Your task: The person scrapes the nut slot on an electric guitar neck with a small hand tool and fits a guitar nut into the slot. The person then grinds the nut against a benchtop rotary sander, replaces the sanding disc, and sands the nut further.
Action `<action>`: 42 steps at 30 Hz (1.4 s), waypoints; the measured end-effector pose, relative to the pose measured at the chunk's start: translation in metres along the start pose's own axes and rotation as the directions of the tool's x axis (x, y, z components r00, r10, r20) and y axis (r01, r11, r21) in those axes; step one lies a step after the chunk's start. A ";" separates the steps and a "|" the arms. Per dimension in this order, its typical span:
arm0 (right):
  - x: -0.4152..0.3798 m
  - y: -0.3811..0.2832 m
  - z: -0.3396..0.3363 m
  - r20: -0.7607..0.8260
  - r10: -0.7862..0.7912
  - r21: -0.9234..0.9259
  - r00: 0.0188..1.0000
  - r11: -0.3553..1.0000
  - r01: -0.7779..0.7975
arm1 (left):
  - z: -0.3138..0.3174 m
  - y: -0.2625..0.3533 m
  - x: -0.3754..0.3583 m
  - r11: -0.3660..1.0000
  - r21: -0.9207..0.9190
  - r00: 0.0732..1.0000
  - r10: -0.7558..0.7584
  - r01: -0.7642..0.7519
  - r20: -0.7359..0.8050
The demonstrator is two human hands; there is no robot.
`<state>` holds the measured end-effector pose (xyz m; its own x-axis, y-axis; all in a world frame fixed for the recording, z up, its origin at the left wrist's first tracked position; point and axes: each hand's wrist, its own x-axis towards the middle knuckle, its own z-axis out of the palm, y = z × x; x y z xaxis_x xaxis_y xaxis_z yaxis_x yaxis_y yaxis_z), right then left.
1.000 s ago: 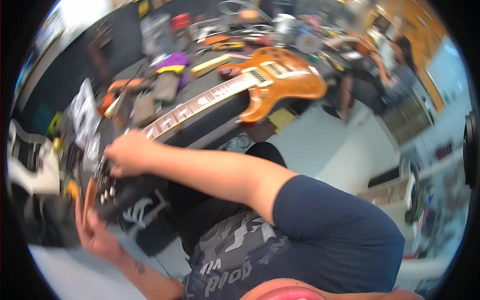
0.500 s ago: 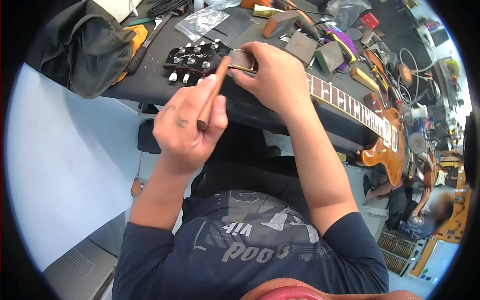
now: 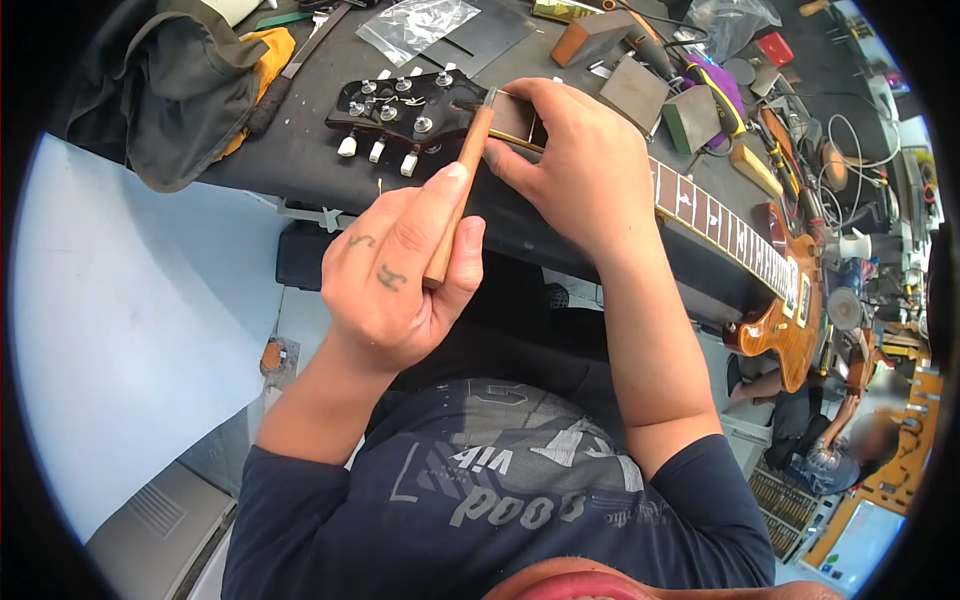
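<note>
An electric guitar lies face up on the bench, its black headstock (image 3: 400, 108) with white tuner buttons at the left and its amber body (image 3: 778, 335) at the right. My left hand (image 3: 400, 262) is closed around a slim wooden-handled tool (image 3: 462, 205), thumb and forefinger along the wood. The tool's small metal tip meets the neck where headstock and fretboard (image 3: 720, 215) join. My right hand (image 3: 585, 165) wraps the neck just beside that tip, thumb on the near side and fingers across the strip of fretboard, hiding part of it.
Behind the neck sit a wood block (image 3: 592, 38), a grey block (image 3: 633, 90) and a green-sided block (image 3: 690, 118). A clear plastic bag (image 3: 415, 30) lies past the headstock. Dark cloth (image 3: 190, 90) hangs over the bench's left edge. Another person (image 3: 830, 450) sits at far right.
The view has shifted slightly, so the guitar and both hands appear farther right. The left hand still holds the tool near the same joint, and the right hand keeps its hold on the neck.
</note>
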<state>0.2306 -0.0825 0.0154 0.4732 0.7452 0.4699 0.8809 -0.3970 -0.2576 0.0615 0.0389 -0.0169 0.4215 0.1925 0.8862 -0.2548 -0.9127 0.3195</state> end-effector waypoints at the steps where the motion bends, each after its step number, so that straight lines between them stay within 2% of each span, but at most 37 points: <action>1: 0.000 0.001 -0.001 0.002 -0.002 -0.002 1.000 1.000 0.002 | 0.002 0.000 -0.001 1.000 0.006 1.000 0.008 -0.008 -0.005; 5: 0.002 -0.003 0.000 0.013 0.016 -0.004 1.000 1.000 -0.016 | -0.001 -0.004 0.001 0.999 -0.034 1.000 -0.016 0.016 0.018; 8: 0.002 -0.003 0.000 -0.003 0.001 0.009 1.000 1.000 0.000 | -0.013 0.003 -0.007 0.992 -0.019 0.990 -0.120 0.122 0.079; 11: 0.003 -0.008 -0.001 0.013 0.045 0.035 0.999 0.998 -0.045 | -0.008 -0.004 -0.004 0.989 -0.087 0.991 -0.118 0.123 0.056; 14: 0.003 -0.005 0.000 0.010 0.037 0.042 0.999 0.998 -0.037 | -0.010 -0.001 -0.008 0.998 -0.012 0.998 -0.054 0.054 0.020; 18: 0.003 -0.009 0.000 0.015 0.045 0.039 0.999 0.998 -0.046 | -0.004 -0.006 -0.004 0.999 -0.035 1.000 -0.028 0.028 0.001; 21: 0.006 -0.008 0.000 0.013 0.030 0.012 0.999 0.999 -0.030 | -0.015 0.001 -0.006 0.984 -0.046 0.982 -0.168 0.172 0.087; 22: 0.005 -0.008 0.000 0.011 0.025 0.016 1.000 1.000 -0.025 | -0.017 0.002 -0.009 0.986 -0.034 0.984 -0.157 0.161 0.087; 24: 0.004 -0.009 0.000 0.003 0.023 0.012 1.000 1.000 -0.023 | -0.017 0.003 -0.019 0.966 -0.061 0.967 -0.250 0.253 0.052; 27: 0.006 -0.013 -0.001 0.012 0.044 0.008 0.999 0.999 -0.044 | -0.018 0.000 -0.027 0.873 -0.191 0.891 -0.454 0.449 0.019; 30: 0.007 -0.015 -0.001 0.039 0.071 0.022 0.997 0.997 -0.071 | -0.030 -0.002 -0.006 0.623 -0.464 0.739 -0.664 0.630 0.113; 33: 0.008 -0.014 0.001 0.016 0.036 0.003 0.999 0.999 -0.036 | -0.032 -0.008 -0.004 0.480 -0.524 0.647 -0.738 0.704 0.192; 34: 0.008 -0.013 0.001 0.018 0.037 0.005 0.999 0.999 -0.037 | -0.033 -0.002 0.000 0.427 -0.505 0.590 -0.778 0.750 0.218; 38: 0.009 -0.014 -0.001 0.040 0.055 0.027 0.998 0.998 -0.056 | -0.022 -0.003 -0.014 0.634 -0.454 0.757 -0.634 0.626 0.159; 40: 0.009 -0.014 0.000 0.036 0.050 0.018 0.998 0.999 -0.051 | -0.022 -0.002 -0.014 0.632 -0.438 0.750 -0.639 0.639 0.171; 42: 0.009 -0.013 0.002 0.025 0.040 0.013 0.999 0.999 -0.040 | -0.023 -0.001 -0.007 0.575 -0.447 0.708 -0.671 0.685 0.221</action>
<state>0.2228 -0.0700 0.0216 0.5078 0.7419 0.4379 0.8610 -0.4197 -0.2874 0.0390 0.0470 -0.0162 0.6616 0.6690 0.3386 -0.2468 -0.2322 0.9408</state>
